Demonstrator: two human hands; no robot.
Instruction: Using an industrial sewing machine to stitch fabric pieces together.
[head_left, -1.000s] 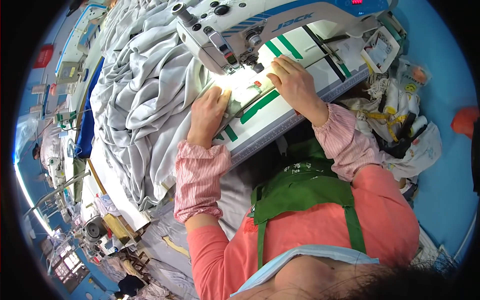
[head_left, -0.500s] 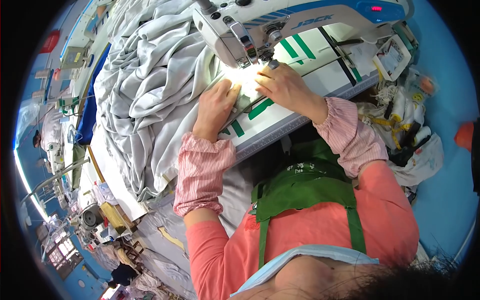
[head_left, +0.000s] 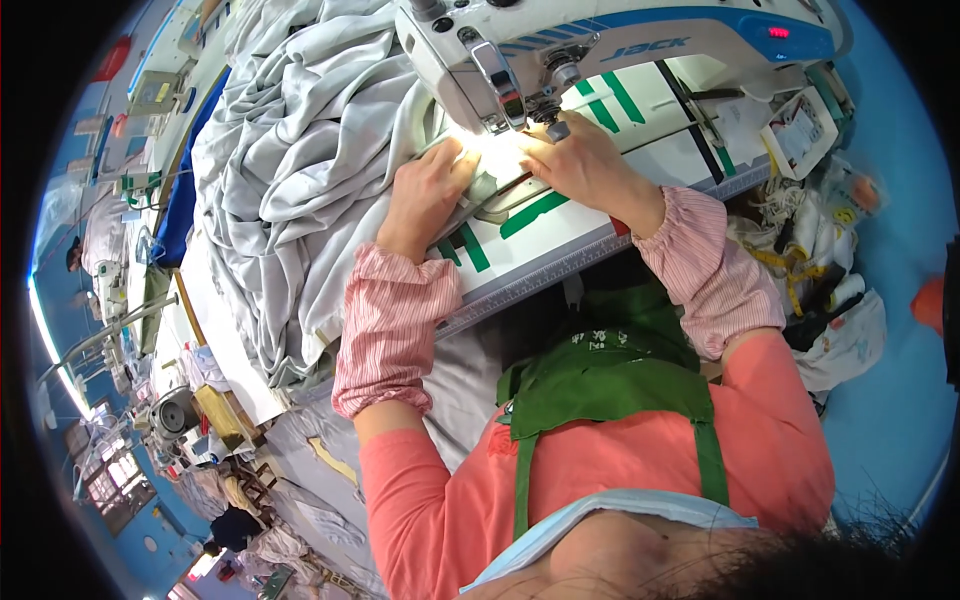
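The right hand (head_left: 590,168) is now closer to the left hand (head_left: 428,192), so both sit by the machine (head_left: 610,36). The gray cloth (head_left: 300,170) is heaped left on the table (head_left: 530,245). Glare hides the tips; I cannot tell if the fingers pinch.

On the worktop (head_left: 538,247), to the left of the sewing machine (head_left: 520,62), a heap of fabric (head_left: 300,170) is spread. Before the sewing machine's needle end, the left hand (head_left: 428,190) is laid at the right edge of that heap, and the right hand (head_left: 585,165) is placed on the opposite side. A ruler strip (head_left: 545,273) is set along the worktop's near edge, before the sewing machine. Before the sewing machine's right end, a tray (head_left: 818,157) is placed; nearer still, thread cones (head_left: 848,290) and a measuring tape (head_left: 790,280) are piled together.
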